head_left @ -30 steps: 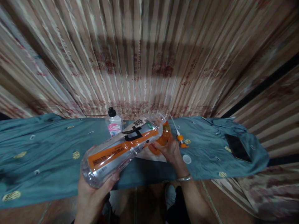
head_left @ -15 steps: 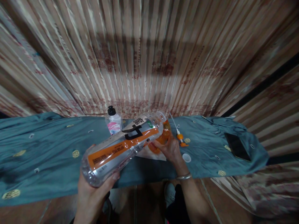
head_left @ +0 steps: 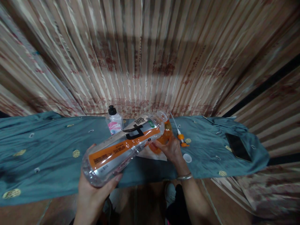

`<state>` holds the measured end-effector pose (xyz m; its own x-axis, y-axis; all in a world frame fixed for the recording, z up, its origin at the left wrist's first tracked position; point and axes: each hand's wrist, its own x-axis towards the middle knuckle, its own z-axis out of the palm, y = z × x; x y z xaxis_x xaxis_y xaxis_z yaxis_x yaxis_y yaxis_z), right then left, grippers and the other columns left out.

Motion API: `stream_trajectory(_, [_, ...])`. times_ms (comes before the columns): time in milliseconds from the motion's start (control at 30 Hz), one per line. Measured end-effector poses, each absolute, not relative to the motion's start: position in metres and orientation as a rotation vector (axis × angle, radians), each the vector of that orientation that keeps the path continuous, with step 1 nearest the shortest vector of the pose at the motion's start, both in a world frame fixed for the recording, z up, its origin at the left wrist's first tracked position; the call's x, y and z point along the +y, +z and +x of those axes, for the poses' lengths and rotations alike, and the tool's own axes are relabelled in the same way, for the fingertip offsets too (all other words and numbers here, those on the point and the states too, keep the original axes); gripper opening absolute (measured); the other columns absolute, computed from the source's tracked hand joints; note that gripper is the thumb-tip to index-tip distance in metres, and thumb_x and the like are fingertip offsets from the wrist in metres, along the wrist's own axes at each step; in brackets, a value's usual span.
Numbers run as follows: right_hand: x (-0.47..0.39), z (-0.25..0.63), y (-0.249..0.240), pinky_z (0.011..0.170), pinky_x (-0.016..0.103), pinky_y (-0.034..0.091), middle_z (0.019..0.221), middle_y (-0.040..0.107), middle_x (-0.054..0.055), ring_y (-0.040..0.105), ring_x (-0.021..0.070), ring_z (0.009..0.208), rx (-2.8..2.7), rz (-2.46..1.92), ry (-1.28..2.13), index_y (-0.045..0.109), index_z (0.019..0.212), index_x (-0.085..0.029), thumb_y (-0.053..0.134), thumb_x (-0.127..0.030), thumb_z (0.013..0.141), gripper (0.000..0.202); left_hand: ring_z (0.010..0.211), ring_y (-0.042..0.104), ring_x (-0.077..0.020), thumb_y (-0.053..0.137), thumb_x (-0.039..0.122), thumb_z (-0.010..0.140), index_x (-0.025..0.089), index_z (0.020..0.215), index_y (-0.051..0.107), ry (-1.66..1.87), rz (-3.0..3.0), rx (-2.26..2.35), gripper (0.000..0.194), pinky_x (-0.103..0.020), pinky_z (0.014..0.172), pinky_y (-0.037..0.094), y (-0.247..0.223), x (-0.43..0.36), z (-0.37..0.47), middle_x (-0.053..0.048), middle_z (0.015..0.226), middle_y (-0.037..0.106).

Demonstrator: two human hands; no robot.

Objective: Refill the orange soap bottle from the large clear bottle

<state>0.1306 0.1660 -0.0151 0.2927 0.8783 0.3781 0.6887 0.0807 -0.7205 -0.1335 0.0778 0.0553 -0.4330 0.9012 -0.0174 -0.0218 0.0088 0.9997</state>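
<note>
While I watched from far off through the head camera, the left hand (head_left: 93, 192) was wrapped around the base end of the large clear bottle (head_left: 126, 145), thumb along its near side, the other fingers mostly hidden. The right hand (head_left: 172, 150) had its thumb and fingers curled about the orange bottle (head_left: 167, 130), with a white sheet (head_left: 152, 155) showing just below it. The large bottle slanted up to the right, its open neck overlapping the orange bottle's top in my view; I could not tell whether the two touched.

For room, I noted the pink-labelled bottle (head_left: 114, 124) just beyond the large bottle, the orange-and-white pump (head_left: 180, 137) right beside the right hand, and the white cap (head_left: 187, 158) near that wrist. Farther right, the teal cloth (head_left: 53, 162) ran on to a dark phone (head_left: 238, 147); leftward it stretched wide and wrinkled. Its near edge passed beneath the right wrist, and its far edge ran along the ribbed curtain (head_left: 150, 56).

Against the frame from a second earlier, I found little altered: both grips and the slant held, everything sitting a touch higher in view. Both forearms reached in from below, the right one angling leftward, a bracelet (head_left: 184, 177) at its wrist.
</note>
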Motion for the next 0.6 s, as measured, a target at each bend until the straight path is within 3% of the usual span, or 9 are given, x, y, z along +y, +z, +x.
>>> stream_trajectory(133, [0.166,0.13,-0.012,0.075,0.043,0.069,0.097,0.085,0.011,0.085,0.0347,0.088,-1.443,-1.649,0.286,0.072,0.116,-0.022,0.096,-0.044,0.076,0.051,0.138,0.071,-0.0486,0.1,0.034,0.051,0.029,0.156,0.061,1.537,0.915,1.531,0.112,-0.064,0.126,0.049,0.058,0.078,-0.132,-0.014,0.144,0.08])
stream_trajectory(333, [0.163,0.128,-0.006,0.078,0.047,0.069,0.095,0.085,0.012,0.084,0.0348,0.084,-1.426,-1.674,0.341,0.073,0.116,-0.02,0.093,-0.042,0.08,0.046,0.136,0.074,-0.0435,0.101,0.035,0.055,0.028,0.158,0.06,1.51,0.96,1.543,0.11,-0.058,0.124,0.052,0.058,0.076,-0.133,-0.013,0.144,0.08])
stream_trajectory(600, [0.163,0.127,-0.004,0.081,0.049,0.07,0.1,0.084,0.013,0.085,0.0386,0.093,-1.421,-1.659,0.34,0.073,0.117,-0.022,0.093,-0.039,0.078,0.048,0.138,0.072,-0.0458,0.102,0.038,0.058,0.029,0.159,0.06,1.507,1.026,1.565,0.11,-0.064,0.129,0.045,0.054,0.076,-0.138,-0.013,0.144,0.079])
